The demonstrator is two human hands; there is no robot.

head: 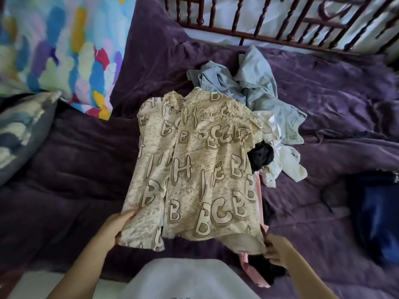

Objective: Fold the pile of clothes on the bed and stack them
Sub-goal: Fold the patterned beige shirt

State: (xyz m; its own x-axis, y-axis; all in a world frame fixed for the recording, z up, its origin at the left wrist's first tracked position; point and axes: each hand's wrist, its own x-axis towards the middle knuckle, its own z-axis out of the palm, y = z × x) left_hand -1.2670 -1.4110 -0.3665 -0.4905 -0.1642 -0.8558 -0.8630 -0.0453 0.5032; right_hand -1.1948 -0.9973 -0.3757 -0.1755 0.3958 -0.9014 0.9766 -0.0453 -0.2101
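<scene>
Beige lettered shirt [194,169] spread mid-frame on our purple bedspread [334,100].
Our left hand [116,227] grips its lower-left hem corner, our right hand [277,250] pinches the lower-right one; the pile [259,91] of denim, white and black clothes lies just upper right, touching it.

Only readable stuff is on the beige shirt [194,169]. It's covered all over in big bubbly outlined letters, mostly B, with some H and C mixed in. Near the hem on the right there's a B C B run, a big H sits around the middle, and another H is up at the far left. The tiny brownish script in between is too small to read.
</scene>
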